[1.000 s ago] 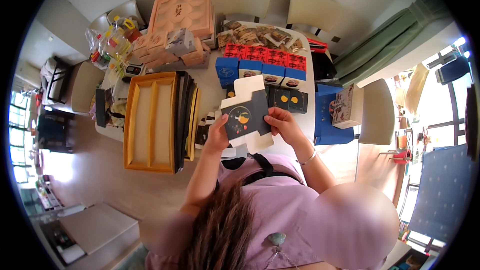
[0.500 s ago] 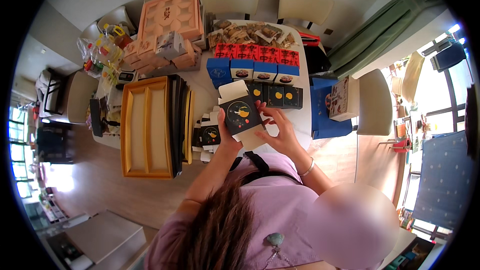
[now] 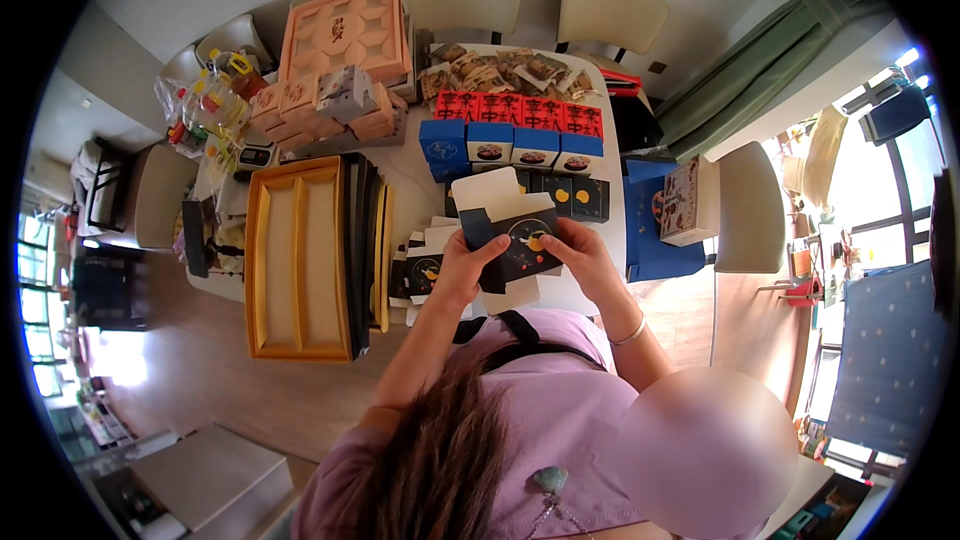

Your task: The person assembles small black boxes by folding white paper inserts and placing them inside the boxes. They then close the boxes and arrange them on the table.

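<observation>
Both my hands grip a black folding carton (image 3: 526, 258) above the table's near edge. The carton carries a round printed picture with a yellow moon, and pale flaps stick out at its top and bottom ends. My left hand (image 3: 464, 268) is closed on its left side, thumb on the front. On the right side my right hand (image 3: 592, 258) pinches it, its thumb also pressed on the printed face. Several more cartons, black and white (image 3: 424, 274), lie stacked beside my left wrist. Beyond the held carton stands a row of small black boxes (image 3: 590, 200), partly hidden by it.
Blue-and-white boxes (image 3: 535, 147), red packets (image 3: 520, 112) and brown wrapped packets (image 3: 500, 70) fill the table's far side. Gold-rimmed trays (image 3: 295, 258) stand at left, with pink boxes (image 3: 340, 35) and oil bottles (image 3: 215, 100) behind. Chairs (image 3: 750, 208) surround the table.
The black carton has moved right and turned, with its left side panel now showing. My right hand has closed on its right side, and both thumbs now press on the front.
</observation>
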{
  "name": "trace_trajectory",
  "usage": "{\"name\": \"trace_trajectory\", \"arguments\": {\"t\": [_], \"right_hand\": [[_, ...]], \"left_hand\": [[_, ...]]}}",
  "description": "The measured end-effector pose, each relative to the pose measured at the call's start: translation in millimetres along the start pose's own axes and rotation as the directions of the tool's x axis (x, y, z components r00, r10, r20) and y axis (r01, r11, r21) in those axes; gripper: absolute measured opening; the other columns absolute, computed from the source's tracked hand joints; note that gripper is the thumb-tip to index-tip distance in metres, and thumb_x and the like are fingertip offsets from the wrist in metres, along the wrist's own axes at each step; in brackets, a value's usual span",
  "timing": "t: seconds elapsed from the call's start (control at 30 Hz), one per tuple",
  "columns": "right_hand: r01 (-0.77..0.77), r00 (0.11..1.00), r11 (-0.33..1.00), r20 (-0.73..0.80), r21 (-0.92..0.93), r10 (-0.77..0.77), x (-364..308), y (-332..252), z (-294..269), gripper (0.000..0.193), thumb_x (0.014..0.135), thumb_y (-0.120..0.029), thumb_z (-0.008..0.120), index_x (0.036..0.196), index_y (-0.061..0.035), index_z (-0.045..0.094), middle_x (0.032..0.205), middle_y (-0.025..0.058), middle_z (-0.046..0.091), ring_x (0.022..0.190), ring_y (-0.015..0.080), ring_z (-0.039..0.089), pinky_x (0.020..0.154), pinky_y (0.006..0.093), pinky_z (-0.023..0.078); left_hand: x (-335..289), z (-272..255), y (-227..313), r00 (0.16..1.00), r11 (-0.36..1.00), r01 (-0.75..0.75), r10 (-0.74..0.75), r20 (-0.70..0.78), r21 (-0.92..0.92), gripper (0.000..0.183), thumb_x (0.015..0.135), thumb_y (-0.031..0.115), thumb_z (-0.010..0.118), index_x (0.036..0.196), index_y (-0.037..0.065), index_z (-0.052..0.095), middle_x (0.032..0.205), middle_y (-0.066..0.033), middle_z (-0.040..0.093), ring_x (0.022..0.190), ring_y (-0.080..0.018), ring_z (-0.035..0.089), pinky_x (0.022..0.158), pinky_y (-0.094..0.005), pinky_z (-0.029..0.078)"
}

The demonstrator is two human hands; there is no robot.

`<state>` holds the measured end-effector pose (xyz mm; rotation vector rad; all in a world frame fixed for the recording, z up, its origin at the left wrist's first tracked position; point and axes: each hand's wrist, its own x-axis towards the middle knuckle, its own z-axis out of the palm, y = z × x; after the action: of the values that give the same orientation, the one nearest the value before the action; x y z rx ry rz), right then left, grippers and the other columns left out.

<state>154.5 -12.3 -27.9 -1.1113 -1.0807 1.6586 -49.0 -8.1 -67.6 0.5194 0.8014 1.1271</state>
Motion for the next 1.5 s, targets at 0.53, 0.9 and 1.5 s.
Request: {"name": "trace_trajectory", "arguments": {"t": [0.53, 0.9, 1.5], "right_hand": [[0.213, 0.972, 0.973, -0.123, 0.09, -0.202, -14, -21, 28, 0.027, 0.096, -0.015, 0.06, 0.12, -0.0039, 0.056, 0.111, 0.0033, 0.06, 0.106, 0.0111, 0.057, 0.092, 0.0262, 0.046], [-0.029, 0.997, 0.965, -0.056, 0.262, 0.046, -6, -26, 16, 0.008, 0.091, -0.009, 0.065, 0.097, -0.0062, 0.06, 0.088, -0.0016, 0.063, 0.082, 0.0044, 0.058, 0.072, 0.0176, 0.044], [-0.028, 0.989, 0.989, -0.141, 0.147, 0.049, -1, -24, 4, 0.018, 0.089, -0.009, 0.068, 0.106, -0.0038, 0.067, 0.09, 0.0006, 0.068, 0.078, 0.0056, 0.063, 0.065, 0.019, 0.05]], "left_hand": [[-12, 21, 13, 0.954, 0.895, -0.298, 0.266, 0.139, 0.333, 0.072, 0.07, 0.015, 0.087, 0.128, 0.004, 0.046, 0.114, -0.009, 0.061, 0.104, -0.0187, 0.062, 0.089, -0.0313, 0.051], [-18, 29, 19, 0.914, 0.74, -0.405, 0.321, 0.247, 0.537, 0.069, 0.065, 0.017, 0.09, 0.12, 0.002, 0.052, 0.104, -0.011, 0.067, 0.096, -0.0176, 0.065, 0.082, -0.0304, 0.054], [-17, 25, 25, 0.821, 0.622, -0.571, 0.422, 0.386, 0.535, 0.025, 0.08, 0.01, 0.076, 0.103, 0.007, 0.065, 0.113, -0.009, 0.054, 0.093, -0.0187, 0.059, 0.075, -0.0256, 0.049]]}}
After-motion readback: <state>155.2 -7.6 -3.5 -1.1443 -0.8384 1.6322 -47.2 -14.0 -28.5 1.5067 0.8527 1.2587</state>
